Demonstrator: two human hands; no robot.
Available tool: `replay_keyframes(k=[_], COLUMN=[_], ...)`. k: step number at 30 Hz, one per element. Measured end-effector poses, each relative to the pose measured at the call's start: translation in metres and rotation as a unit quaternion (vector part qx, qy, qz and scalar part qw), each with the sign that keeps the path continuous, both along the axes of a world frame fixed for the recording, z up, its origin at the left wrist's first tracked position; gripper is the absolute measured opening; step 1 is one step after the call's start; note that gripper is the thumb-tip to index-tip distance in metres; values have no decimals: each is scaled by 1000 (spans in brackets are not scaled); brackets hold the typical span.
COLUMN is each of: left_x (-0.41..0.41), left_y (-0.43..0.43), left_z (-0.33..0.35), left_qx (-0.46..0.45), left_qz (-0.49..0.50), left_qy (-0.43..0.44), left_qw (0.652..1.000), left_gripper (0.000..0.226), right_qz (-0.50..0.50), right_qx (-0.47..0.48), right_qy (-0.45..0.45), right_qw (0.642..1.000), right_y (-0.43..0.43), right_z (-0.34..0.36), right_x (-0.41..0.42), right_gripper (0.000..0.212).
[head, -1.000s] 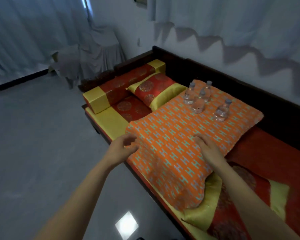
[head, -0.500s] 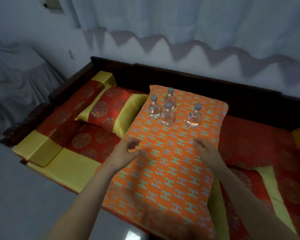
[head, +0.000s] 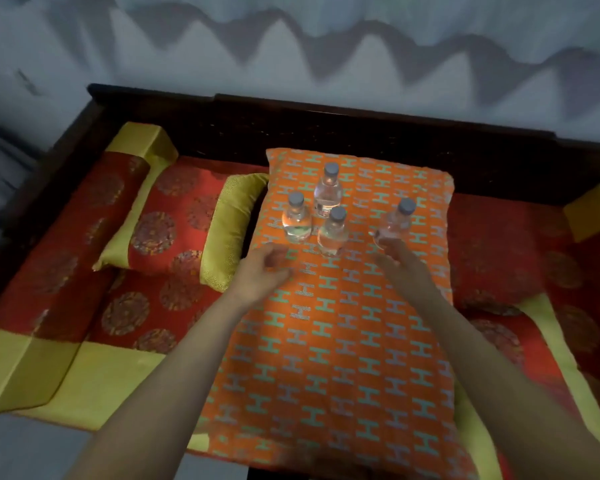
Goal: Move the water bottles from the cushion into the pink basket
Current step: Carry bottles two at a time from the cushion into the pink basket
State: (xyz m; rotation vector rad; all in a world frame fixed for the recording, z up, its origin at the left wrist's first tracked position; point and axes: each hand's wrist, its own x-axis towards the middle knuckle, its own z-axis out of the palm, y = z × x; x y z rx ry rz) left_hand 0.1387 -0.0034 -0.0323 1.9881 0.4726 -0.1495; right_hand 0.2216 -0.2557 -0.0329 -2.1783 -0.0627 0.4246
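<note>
**Nothing moved yet: four bottles on the cushion, both hands closing in**

From my seat, the task looks to be at its very start. All four water bottles stand on the far half of the orange cushion [head: 326, 341]. The back bottle [head: 328, 194], left bottle [head: 296, 223] and front bottle [head: 332, 233] are bunched close together. The right bottle [head: 394, 225] stands apart from them and looks tilted. The pink basket is nowhere in my view, so I judge that no bottle has gone in and all four are left to carry. I will also have to find the basket before any drop-off.

Both forearms reach forward over the cushion. My left hand [head: 262, 271] hovers just short of the left bottle. Its fingers [head: 274, 252] are loosely curled and hold nothing. My right hand [head: 402, 268] is stretched toward the right bottle, palm turned inward. Its fingers [head: 385, 245] are spread at the bottle's base and not wrapped round it. The blur there stops me telling whether the tips touch the plastic.

A red-and-gold pillow [head: 174, 230] lies just beside the cushion's left edge, on the same wooden couch [head: 326, 112].
</note>
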Motion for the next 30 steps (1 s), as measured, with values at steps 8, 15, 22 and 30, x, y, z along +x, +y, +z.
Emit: replay_keyframes(k=[8, 15, 22, 30], left_x=[85, 129, 147, 139], left_y=[36, 44, 38, 42], left_z=[-36, -69, -78, -77], left_qx=[25, 24, 54, 53], left_qz=[-45, -92, -107, -62], left_qy=[-3, 18, 43, 25], left_qw=[999, 995, 992, 996], left_gripper=[96, 99, 87, 73], right_qz=[16, 41, 21, -51], right_qx=[-46, -91, -51, -51], right_qy=[-12, 29, 46, 3], right_qw=[999, 995, 997, 997], right_y=[71, 95, 100, 101], right_z=[-31, -79, -87, -84], right_x=[50, 79, 82, 70], right_gripper=[100, 76, 75, 68])
